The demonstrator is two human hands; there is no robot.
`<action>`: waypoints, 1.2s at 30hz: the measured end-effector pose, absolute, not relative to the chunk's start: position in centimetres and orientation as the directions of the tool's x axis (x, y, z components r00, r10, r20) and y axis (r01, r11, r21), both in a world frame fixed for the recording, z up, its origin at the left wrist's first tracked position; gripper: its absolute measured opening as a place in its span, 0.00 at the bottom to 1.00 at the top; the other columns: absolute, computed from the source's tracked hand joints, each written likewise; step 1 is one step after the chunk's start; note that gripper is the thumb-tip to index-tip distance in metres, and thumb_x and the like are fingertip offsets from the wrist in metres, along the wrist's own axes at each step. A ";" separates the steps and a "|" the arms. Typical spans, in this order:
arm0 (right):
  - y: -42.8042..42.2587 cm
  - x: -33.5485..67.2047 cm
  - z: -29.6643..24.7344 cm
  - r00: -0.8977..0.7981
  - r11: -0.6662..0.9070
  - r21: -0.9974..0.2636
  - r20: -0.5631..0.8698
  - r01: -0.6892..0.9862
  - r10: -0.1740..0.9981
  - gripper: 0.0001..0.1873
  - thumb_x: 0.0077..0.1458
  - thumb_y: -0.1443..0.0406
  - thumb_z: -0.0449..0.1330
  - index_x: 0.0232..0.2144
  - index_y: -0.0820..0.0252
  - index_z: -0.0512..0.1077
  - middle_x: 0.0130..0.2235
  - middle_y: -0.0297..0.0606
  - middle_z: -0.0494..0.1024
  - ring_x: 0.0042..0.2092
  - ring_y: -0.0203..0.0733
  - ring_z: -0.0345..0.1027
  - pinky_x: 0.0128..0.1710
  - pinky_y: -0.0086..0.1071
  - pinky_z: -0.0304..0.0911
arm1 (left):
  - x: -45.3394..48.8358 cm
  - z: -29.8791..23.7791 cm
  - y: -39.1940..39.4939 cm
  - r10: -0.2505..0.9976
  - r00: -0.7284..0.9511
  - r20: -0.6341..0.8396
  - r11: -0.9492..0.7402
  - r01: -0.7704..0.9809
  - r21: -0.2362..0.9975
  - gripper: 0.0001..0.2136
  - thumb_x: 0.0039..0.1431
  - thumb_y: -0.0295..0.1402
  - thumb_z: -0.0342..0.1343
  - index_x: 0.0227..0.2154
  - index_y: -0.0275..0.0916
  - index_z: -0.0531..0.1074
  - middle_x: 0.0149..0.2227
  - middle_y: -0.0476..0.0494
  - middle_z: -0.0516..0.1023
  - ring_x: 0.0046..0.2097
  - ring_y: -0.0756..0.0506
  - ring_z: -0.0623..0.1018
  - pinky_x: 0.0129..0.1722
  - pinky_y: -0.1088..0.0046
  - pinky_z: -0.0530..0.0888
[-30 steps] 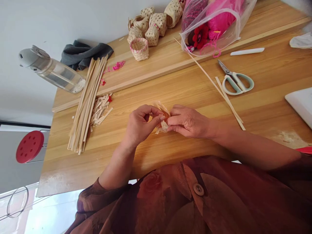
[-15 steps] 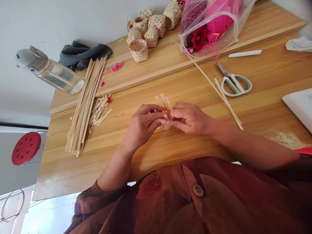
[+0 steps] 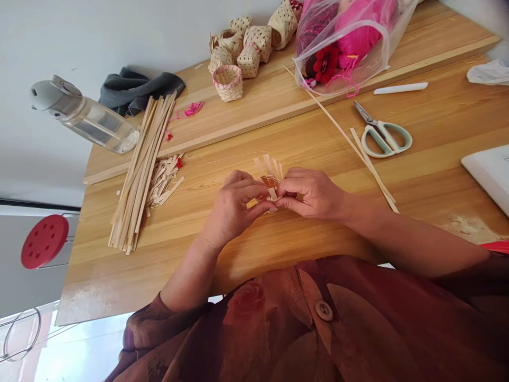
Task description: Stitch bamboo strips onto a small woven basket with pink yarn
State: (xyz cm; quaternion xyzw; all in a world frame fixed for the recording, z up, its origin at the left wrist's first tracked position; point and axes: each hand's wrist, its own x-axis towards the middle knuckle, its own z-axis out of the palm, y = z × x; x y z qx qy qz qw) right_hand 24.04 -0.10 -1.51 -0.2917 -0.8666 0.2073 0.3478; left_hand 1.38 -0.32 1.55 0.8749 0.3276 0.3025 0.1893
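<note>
My left hand (image 3: 237, 204) and right hand (image 3: 312, 193) pinch a basket (image 3: 270, 182), seemingly mostly woven, its loose strips (image 3: 268, 161) left to finish.

I could not inspect the small woven piece (image 3: 270, 182) in full: the left hand (image 3: 242, 200) and right hand (image 3: 308, 192) covered its sides, and I could not tell which strip ends the fingertips pinched. The bundle of strips (image 3: 141, 175) hid part of the dark cloth (image 3: 127, 91). The top edge cut off the clear bag (image 3: 385, 48). The right edge cut off a white object (image 3: 489, 172), its print illegible, and a red item (image 3: 498, 246) I could not identify.
</note>
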 end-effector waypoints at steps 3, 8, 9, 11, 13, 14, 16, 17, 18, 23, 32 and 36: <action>-0.1 24.2 -1.4 -0.602 0.766 -0.512 0.489 0.389 0.632 0.10 0.62 0.62 0.62 0.29 0.61 0.73 0.28 0.37 0.73 0.33 0.39 0.65 0.35 0.31 0.59 | 1.7 1.8 -0.6 0.730 0.588 0.349 -0.671 0.517 0.531 0.07 0.58 0.38 0.65 0.34 0.40 0.81 0.34 0.45 0.83 0.42 0.42 0.72 0.44 0.63 0.70; 0.0 24.5 -1.3 -0.633 0.793 -0.418 0.480 0.443 0.607 0.14 0.63 0.58 0.62 0.29 0.62 0.75 0.29 0.39 0.76 0.35 0.41 0.68 0.37 0.32 0.61 | 2.1 1.8 -1.0 0.739 0.579 0.344 -0.669 0.571 0.477 0.05 0.61 0.35 0.63 0.33 0.41 0.80 0.33 0.45 0.83 0.44 0.41 0.73 0.47 0.60 0.68; 0.0 24.5 -1.4 -0.634 0.796 -0.402 0.483 0.452 0.604 0.15 0.62 0.56 0.62 0.30 0.62 0.75 0.29 0.40 0.76 0.35 0.42 0.69 0.37 0.33 0.62 | 2.2 1.8 -1.1 0.735 0.577 0.356 -0.675 0.577 0.460 0.05 0.62 0.35 0.62 0.33 0.41 0.80 0.33 0.45 0.83 0.44 0.41 0.73 0.47 0.60 0.67; 0.0 24.5 -1.4 -0.632 0.802 -0.374 0.495 0.465 0.597 0.17 0.62 0.54 0.62 0.31 0.62 0.75 0.30 0.40 0.77 0.35 0.42 0.70 0.37 0.33 0.62 | 2.3 1.7 -1.2 0.728 0.572 0.377 -0.685 0.590 0.428 0.05 0.63 0.35 0.61 0.34 0.41 0.79 0.34 0.45 0.83 0.46 0.41 0.73 0.48 0.59 0.66; 0.0 24.5 -1.5 -0.622 0.801 -0.360 0.505 0.479 0.599 0.16 0.63 0.55 0.61 0.31 0.62 0.75 0.30 0.40 0.78 0.35 0.42 0.70 0.36 0.33 0.62 | 2.3 1.6 -1.3 0.721 0.574 0.388 -0.693 0.596 0.406 0.04 0.63 0.35 0.61 0.35 0.42 0.79 0.36 0.46 0.84 0.48 0.41 0.74 0.49 0.59 0.65; 0.0 24.5 -1.5 -0.615 0.796 -0.363 0.506 0.484 0.604 0.16 0.63 0.55 0.60 0.31 0.62 0.75 0.30 0.40 0.78 0.34 0.41 0.70 0.36 0.32 0.62 | 2.3 1.6 -1.3 0.716 0.580 0.388 -0.698 0.595 0.399 0.04 0.63 0.35 0.62 0.36 0.42 0.79 0.37 0.46 0.84 0.49 0.40 0.74 0.50 0.59 0.65; -0.1 24.5 -1.6 -0.600 0.787 -0.376 0.509 0.489 0.617 0.16 0.64 0.56 0.60 0.31 0.62 0.75 0.29 0.39 0.77 0.33 0.40 0.69 0.34 0.32 0.60 | 2.2 1.6 -1.3 0.706 0.595 0.384 -0.708 0.587 0.392 0.06 0.61 0.35 0.64 0.39 0.42 0.78 0.40 0.46 0.84 0.51 0.40 0.74 0.52 0.58 0.64; -0.1 24.5 -1.7 -0.593 0.783 -0.385 0.512 0.489 0.622 0.16 0.65 0.56 0.59 0.30 0.61 0.75 0.28 0.38 0.77 0.32 0.39 0.68 0.34 0.31 0.60 | 2.2 1.5 -1.3 0.704 0.598 0.383 -0.710 0.585 0.391 0.06 0.60 0.35 0.64 0.40 0.41 0.78 0.41 0.46 0.84 0.52 0.39 0.74 0.52 0.58 0.64; -0.1 24.4 -1.7 -0.587 0.780 -0.394 0.514 0.487 0.626 0.16 0.64 0.55 0.60 0.30 0.61 0.75 0.28 0.37 0.76 0.32 0.38 0.68 0.33 0.31 0.59 | 2.2 1.4 -1.3 0.704 0.598 0.383 -0.710 0.586 0.391 0.07 0.60 0.34 0.64 0.40 0.41 0.78 0.41 0.46 0.84 0.53 0.39 0.74 0.52 0.58 0.63; -0.2 24.3 -1.8 -0.562 0.762 -0.424 0.515 0.489 0.647 0.18 0.62 0.53 0.62 0.28 0.60 0.76 0.27 0.35 0.75 0.30 0.37 0.67 0.32 0.30 0.58 | 2.2 1.1 -1.1 0.717 0.577 0.390 -0.697 0.600 0.393 0.01 0.62 0.32 0.62 0.36 0.42 0.77 0.38 0.49 0.84 0.53 0.41 0.74 0.53 0.58 0.61; 0.0 24.4 -1.3 -0.620 0.764 -0.426 0.450 0.484 0.643 0.19 0.63 0.51 0.59 0.31 0.60 0.76 0.30 0.38 0.77 0.34 0.40 0.68 0.36 0.32 0.59 | 2.6 1.4 -1.4 0.781 0.531 0.327 -0.624 0.660 0.419 0.09 0.62 0.31 0.61 0.25 0.40 0.73 0.32 0.48 0.81 0.53 0.41 0.73 0.53 0.58 0.58; 0.3 24.8 -1.1 -0.657 0.775 -0.429 0.420 0.464 0.626 0.21 0.64 0.48 0.57 0.43 0.59 0.75 0.35 0.40 0.77 0.38 0.42 0.68 0.39 0.33 0.60 | 1.8 1.6 -0.9 0.810 0.523 0.265 -0.581 0.662 0.473 0.10 0.64 0.34 0.58 0.26 0.41 0.74 0.35 0.46 0.80 0.54 0.41 0.73 0.53 0.59 0.60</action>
